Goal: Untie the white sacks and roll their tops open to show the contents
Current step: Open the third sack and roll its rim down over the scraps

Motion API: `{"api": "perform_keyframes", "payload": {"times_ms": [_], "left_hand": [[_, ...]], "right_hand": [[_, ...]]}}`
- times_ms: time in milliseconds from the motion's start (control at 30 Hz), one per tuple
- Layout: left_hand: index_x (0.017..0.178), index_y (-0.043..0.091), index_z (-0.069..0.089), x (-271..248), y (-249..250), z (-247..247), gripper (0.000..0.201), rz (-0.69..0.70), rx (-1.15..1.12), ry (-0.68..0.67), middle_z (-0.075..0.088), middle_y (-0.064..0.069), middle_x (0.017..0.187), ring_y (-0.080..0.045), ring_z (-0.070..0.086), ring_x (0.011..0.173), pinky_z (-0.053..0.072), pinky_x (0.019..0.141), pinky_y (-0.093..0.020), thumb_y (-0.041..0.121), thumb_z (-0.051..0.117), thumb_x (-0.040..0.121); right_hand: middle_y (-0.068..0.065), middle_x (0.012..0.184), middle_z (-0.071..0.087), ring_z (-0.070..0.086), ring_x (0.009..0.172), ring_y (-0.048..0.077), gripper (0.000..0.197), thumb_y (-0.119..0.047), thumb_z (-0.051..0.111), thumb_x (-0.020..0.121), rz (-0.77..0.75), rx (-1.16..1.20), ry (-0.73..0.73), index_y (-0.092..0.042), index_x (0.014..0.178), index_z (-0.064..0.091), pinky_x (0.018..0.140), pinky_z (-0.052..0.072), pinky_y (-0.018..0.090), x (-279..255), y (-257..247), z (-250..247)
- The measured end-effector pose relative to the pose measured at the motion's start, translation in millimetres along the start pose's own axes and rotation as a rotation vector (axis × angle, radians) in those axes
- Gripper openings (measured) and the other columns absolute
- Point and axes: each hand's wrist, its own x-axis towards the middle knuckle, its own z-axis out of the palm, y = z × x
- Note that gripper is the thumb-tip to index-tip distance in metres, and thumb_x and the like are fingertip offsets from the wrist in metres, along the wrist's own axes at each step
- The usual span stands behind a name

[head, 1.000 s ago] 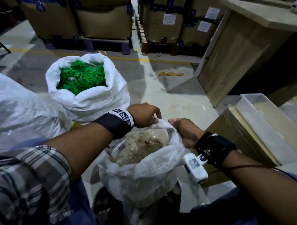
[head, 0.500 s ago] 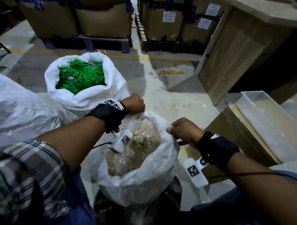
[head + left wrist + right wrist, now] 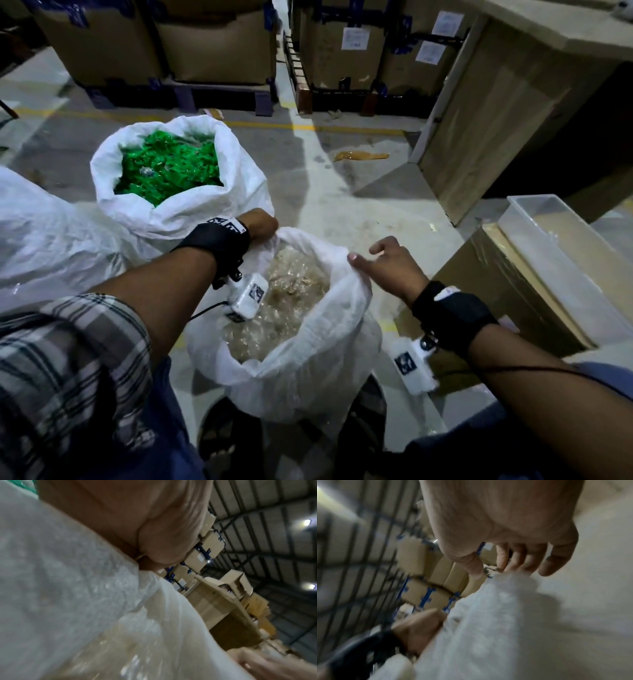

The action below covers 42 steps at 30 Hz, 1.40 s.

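Note:
The near white sack (image 3: 308, 370) stands between my knees with its top turned down, showing pale clear plastic pieces (image 3: 291, 308). My left hand (image 3: 262, 224) grips its far left rim, fingers curled over the edge; the left wrist view shows this hand (image 3: 154, 534) against the woven fabric (image 3: 68, 588). My right hand (image 3: 387, 260) hovers at the right rim, thumb out and fingers loose, holding nothing. In the right wrist view its fingertips (image 3: 518, 566) just brush the sack's edge (image 3: 505, 615). Behind, a second sack (image 3: 191, 212) stands open on green pieces (image 3: 168, 171).
A third white sack (image 3: 41, 233) bulges at the left. A cardboard box (image 3: 513, 291) with a clear tray (image 3: 565, 260) on it sits close on the right, a wooden counter (image 3: 496, 120) beyond. Pallets of cartons (image 3: 212, 44) line the back. A brown scrap (image 3: 361, 156) lies on the floor.
The near sack's mouth has widened and its rim has gone lower. My left hand shifted to the far left rim. My right hand has let go of the right rim and opened.

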Motion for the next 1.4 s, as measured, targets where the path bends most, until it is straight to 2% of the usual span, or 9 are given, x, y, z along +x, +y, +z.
{"api": "perform_keyframes", "payload": {"times_ms": [133,233,400,567,667,900,1067,1200,1400], "left_hand": [[0.124,-0.011,0.060,6.2,-10.7,-4.3,0.035,-0.074,-0.127,0.124,0.059,-0.028,0.130,-0.040,0.056,0.122,0.045,0.094,-0.037,0.009,0.043,0.101],[0.117,-0.001,0.062,2.3,-1.9,-3.0,0.028,-0.036,-0.085,0.188,0.059,-0.026,0.131,-0.040,0.055,0.122,0.045,0.095,-0.037,0.013,0.045,0.099],[0.129,0.026,0.053,-28.6,29.1,-0.2,0.038,0.284,0.075,0.424,0.050,-0.009,0.134,-0.034,0.048,0.124,0.042,0.104,-0.041,0.029,0.059,0.091],[0.103,0.025,0.071,-67.0,46.9,17.5,0.031,0.518,0.152,0.072,0.072,0.009,0.101,-0.014,0.065,0.095,0.046,0.078,-0.025,0.050,0.067,0.085],[0.113,0.025,0.066,-74.8,42.9,40.9,0.052,0.514,0.282,-0.117,0.070,0.006,0.107,-0.019,0.064,0.098,0.048,0.080,-0.029,0.063,0.071,0.077],[0.120,0.025,0.049,-73.9,43.1,56.5,0.038,0.594,0.506,0.193,0.064,-0.005,0.108,-0.031,0.065,0.093,0.041,0.064,-0.033,0.035,0.060,0.084],[0.117,0.016,0.048,-78.4,47.2,68.1,0.029,0.657,0.603,0.201,0.056,-0.010,0.109,-0.028,0.045,0.066,0.028,0.049,-0.030,0.015,0.050,0.089],[0.111,0.012,0.045,-83.2,46.6,72.2,0.022,0.675,0.679,0.195,0.064,-0.011,0.091,-0.032,0.048,0.064,0.035,0.055,-0.038,0.008,0.042,0.089],[0.124,0.012,0.045,-91.3,51.9,75.2,0.034,0.746,0.771,0.230,0.066,-0.008,0.095,-0.035,0.065,0.072,0.031,0.051,-0.036,0.009,0.043,0.090]], "right_hand": [[0.001,0.067,0.059,0.060,0.066,0.021,0.064,-0.079,0.055,0.079,-0.068,-0.335,-0.053,-0.015,0.074,0.056,0.060,0.046,0.030,-18.7,0.9,0.8],[0.008,0.059,0.065,0.062,0.046,0.017,0.057,-0.058,0.065,0.087,0.021,-0.077,-0.178,-0.004,0.068,0.059,0.047,0.053,0.028,-26.2,-1.7,6.1],[0.020,0.084,0.056,0.059,0.076,0.030,0.013,-0.004,0.060,0.096,0.199,0.435,-0.083,-0.001,0.084,0.055,0.060,0.055,0.038,-18.0,-6.9,2.1],[0.028,0.076,0.050,0.048,0.069,0.032,0.016,0.019,0.043,0.090,0.282,0.687,0.008,0.012,0.097,0.055,0.066,0.046,0.041,-11.5,-6.8,-15.8],[0.044,0.131,0.050,0.058,0.109,0.050,0.043,0.020,0.033,0.086,0.312,0.886,-0.041,0.027,0.126,0.046,0.096,0.048,0.051,-7.7,-10.3,-25.5],[0.036,0.123,0.061,0.060,0.111,0.049,0.058,0.011,0.018,0.076,0.482,1.097,-0.315,0.020,0.120,0.054,0.088,0.050,0.059,-7.8,-10.8,-43.0],[0.014,0.107,0.047,0.056,0.082,0.030,0.054,0.001,0.047,0.081,0.260,0.425,0.140,-0.009,0.132,0.035,0.064,0.055,0.039,5.4,0.1,-20.8],[0.008,0.100,0.052,0.055,0.086,0.032,0.034,-0.021,0.053,0.063,-0.064,-0.518,0.213,-0.013,0.095,0.058,0.073,0.051,0.035,1.5,1.4,-35.6],[0.016,0.063,0.069,0.065,0.045,0.029,0.057,-0.051,0.063,0.086,0.253,-0.088,-0.079,0.005,0.084,0.063,0.047,0.056,0.035,-0.9,2.8,-37.2]]}}
